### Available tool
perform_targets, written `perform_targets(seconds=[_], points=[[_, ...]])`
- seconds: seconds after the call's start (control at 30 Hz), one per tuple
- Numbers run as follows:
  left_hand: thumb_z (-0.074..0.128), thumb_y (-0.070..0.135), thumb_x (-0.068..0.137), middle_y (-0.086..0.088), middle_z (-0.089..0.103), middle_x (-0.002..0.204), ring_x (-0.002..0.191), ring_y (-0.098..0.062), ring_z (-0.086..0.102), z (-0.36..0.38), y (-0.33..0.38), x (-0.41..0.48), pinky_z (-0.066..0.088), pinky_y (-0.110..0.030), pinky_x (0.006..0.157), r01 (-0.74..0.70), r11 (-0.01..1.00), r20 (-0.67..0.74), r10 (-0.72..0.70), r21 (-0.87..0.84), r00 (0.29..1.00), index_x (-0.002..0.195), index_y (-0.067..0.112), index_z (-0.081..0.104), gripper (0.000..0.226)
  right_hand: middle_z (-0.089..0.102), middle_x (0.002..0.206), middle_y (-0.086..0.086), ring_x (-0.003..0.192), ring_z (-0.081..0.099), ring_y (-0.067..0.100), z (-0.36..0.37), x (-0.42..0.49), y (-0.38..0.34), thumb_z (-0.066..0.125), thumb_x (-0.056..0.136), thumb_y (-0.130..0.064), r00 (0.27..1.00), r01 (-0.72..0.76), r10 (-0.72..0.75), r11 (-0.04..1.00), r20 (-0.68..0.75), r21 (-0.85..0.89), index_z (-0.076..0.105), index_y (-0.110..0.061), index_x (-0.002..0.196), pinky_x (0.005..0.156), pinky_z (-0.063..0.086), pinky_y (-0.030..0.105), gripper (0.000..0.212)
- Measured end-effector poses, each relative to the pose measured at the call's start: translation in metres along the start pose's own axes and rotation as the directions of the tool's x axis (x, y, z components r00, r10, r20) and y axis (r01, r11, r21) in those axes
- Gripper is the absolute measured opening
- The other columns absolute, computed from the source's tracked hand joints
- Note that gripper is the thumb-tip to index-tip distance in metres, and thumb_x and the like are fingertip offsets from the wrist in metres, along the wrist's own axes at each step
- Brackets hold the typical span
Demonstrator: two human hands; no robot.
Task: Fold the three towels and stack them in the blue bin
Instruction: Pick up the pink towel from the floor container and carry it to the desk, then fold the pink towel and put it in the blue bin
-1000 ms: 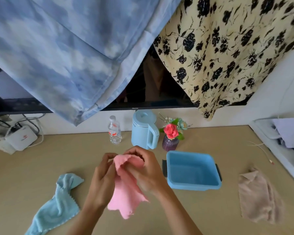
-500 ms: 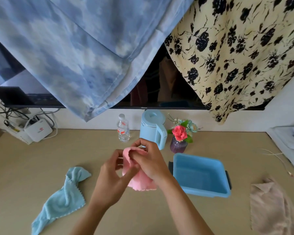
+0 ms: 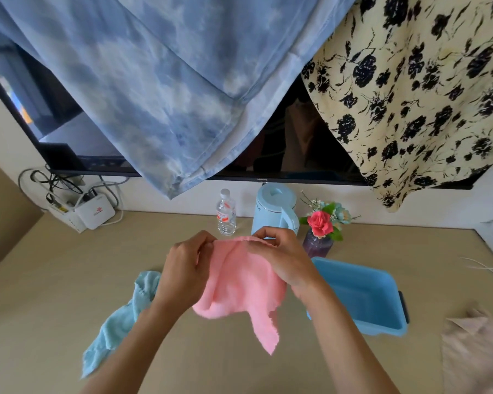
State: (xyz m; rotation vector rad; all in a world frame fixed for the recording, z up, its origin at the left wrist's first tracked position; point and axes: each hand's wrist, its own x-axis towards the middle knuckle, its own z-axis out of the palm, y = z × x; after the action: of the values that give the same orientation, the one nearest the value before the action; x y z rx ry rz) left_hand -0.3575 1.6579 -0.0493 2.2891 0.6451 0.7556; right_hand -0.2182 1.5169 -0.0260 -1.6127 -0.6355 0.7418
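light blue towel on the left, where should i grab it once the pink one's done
Probably by its far end, a corner of the light blue towel near the left hand, coming from above with the left hand. It lies crumpled in a long strip flat on the table, so no edge sits raised; a top-down pinch at that end lets the rest hang open. Both hands currently hold the pink towel.

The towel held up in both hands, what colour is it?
Pink. The pink towel shows best in the head view, pinched along its top edge by both hands.
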Motion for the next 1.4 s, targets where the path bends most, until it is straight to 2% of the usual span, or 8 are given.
perform_targets(seconds=[0.2, 0.4, 0.63, 0.73, 0.87, 1.0, 1.17, 1.4], points=[[0.038, 0.027, 0.096, 0.004, 0.064, 0.070, 0.062, -0.024, 0.058, -0.014, -0.016, 0.014, 0.049, -0.040, 0.056, -0.094, 0.989, 0.059, 0.088, 0.117, 0.994, 0.088, 0.023, 0.054, 0.018, 0.067, 0.073, -0.011, 0.076, 0.060, -0.001, -0.010, 0.009, 0.002, 0.076, 0.086, -0.019, 0.995, 0.093, -0.084, 0.974, 0.050, -0.208, 0.074, -0.017, 0.080, 0.071, 0.041, 0.012, 0.006], [0.061, 0.044, 0.084, 0.009, 0.057, 0.065, 0.060, -0.012, 0.051, -0.039, -0.025, 0.039, 0.044, -0.036, 0.058, -0.259, 0.957, 0.429, 0.181, 0.130, 0.885, 0.084, 0.030, 0.054, 0.016, 0.053, 0.062, -0.011, 0.056, 0.045, -0.002, -0.031, 0.021, -0.007, 0.076, 0.087, -0.026, 0.988, 0.152, -0.136, 0.900, 0.070, -0.408, 0.069, -0.011, 0.079, 0.056, 0.034, 0.013, 0.019], [0.073, 0.026, 0.086, 0.017, 0.054, 0.067, 0.063, -0.002, 0.049, -0.052, -0.050, 0.070, 0.033, -0.026, 0.062, -0.273, 0.933, 0.547, 0.105, 0.235, 0.830, 0.079, 0.021, 0.058, 0.018, 0.056, 0.061, -0.014, 0.054, 0.048, -0.006, -0.047, 0.037, -0.005, 0.074, 0.089, -0.025, 0.991, 0.130, -0.084, 0.824, 0.108, -0.551, 0.069, -0.018, 0.080, 0.056, 0.037, 0.012, 0.013], [0.070, 0.029, 0.089, 0.000, 0.071, 0.097, 0.089, -0.021, 0.063, -0.043, -0.075, 0.075, 0.043, -0.032, 0.079, -0.240, 0.919, 0.559, 0.026, 0.313, 0.829, 0.100, 0.010, 0.069, 0.022, 0.062, 0.070, -0.009, 0.064, 0.052, 0.004, -0.048, 0.046, 0.009, 0.074, 0.089, -0.026, 0.993, 0.109, -0.058, 0.796, 0.105, -0.595, 0.069, -0.018, 0.081, 0.062, 0.038, 0.023, 0.012], [0.065, 0.031, 0.092, -0.007, 0.066, 0.126, 0.118, -0.028, 0.057, -0.024, -0.109, 0.072, 0.041, -0.038, 0.102, -0.150, 0.898, 0.511, -0.094, 0.414, 0.855, 0.125, 0.011, 0.064, 0.039, 0.065, 0.076, -0.013, 0.066, 0.056, -0.006, -0.045, 0.051, 0.030, 0.071, 0.090, -0.017, 0.996, 0.092, -0.058, 0.784, 0.074, -0.613, 0.071, -0.015, 0.086, 0.063, 0.039, 0.014, 0.004], [0.068, 0.017, 0.090, -0.008, 0.069, 0.104, 0.099, -0.034, 0.064, -0.016, -0.123, 0.071, 0.050, -0.045, 0.088, -0.087, 0.932, 0.356, -0.047, 0.353, 0.933, 0.110, 0.009, 0.069, 0.021, 0.068, 0.081, -0.006, 0.074, 0.061, 0.004, -0.048, 0.054, 0.047, 0.068, 0.091, -0.013, 0.993, 0.097, -0.115, 0.777, 0.012, -0.622, 0.070, -0.014, 0.086, 0.062, 0.042, 0.013, 0.006], [0.070, 0.008, 0.086, 0.001, 0.067, 0.095, 0.081, -0.020, 0.063, -0.030, -0.121, 0.053, 0.052, -0.037, 0.074, -0.151, 0.960, 0.287, 0.080, 0.234, 0.955, 0.097, 0.013, 0.072, 0.013, 0.068, 0.079, -0.001, 0.067, 0.058, 0.002, -0.059, 0.041, 0.057, 0.069, 0.088, -0.006, 0.982, 0.133, -0.185, 0.811, -0.035, -0.570, 0.071, -0.009, 0.088, 0.059, 0.042, 0.012, 0.003], [0.074, 0.014, 0.082, 0.001, 0.071, 0.087, 0.079, -0.022, 0.067, -0.010, -0.158, -0.034, 0.051, -0.033, 0.071, -0.102, 0.974, 0.491, -0.009, 0.201, 0.871, 0.089, 0.016, 0.074, 0.008, 0.069, 0.071, -0.011, 0.065, 0.061, -0.008, -0.041, -0.003, 0.119, 0.078, 0.083, -0.009, 0.973, -0.067, 0.175, 0.835, 0.148, -0.547, 0.076, -0.014, 0.088, 0.064, 0.044, 0.010, 0.007]])
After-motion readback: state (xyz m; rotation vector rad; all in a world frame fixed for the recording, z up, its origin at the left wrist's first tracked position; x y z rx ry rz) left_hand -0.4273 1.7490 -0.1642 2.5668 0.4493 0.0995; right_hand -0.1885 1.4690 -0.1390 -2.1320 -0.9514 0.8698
